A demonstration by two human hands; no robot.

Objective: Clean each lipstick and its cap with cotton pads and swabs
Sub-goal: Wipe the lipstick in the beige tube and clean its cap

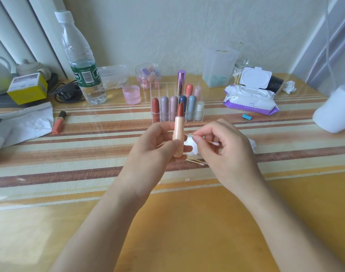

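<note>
While the lipstick (178,125) is gripped upright in the left hand (156,151) (cap off), a cotton swab (213,143) is pinched crosswise in the right hand (228,152), just right of the lipstick.

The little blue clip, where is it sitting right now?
In the head view, the blue clip lies right of centre, just in front of the purple pack of wipes and right of the clear lipstick rack.

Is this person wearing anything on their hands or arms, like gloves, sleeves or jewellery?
No. The left hand and right hand are bare: no gloves, rings, watch or bracelet show. The left forearm and right forearm are uncovered, with no sleeve in view.
</note>
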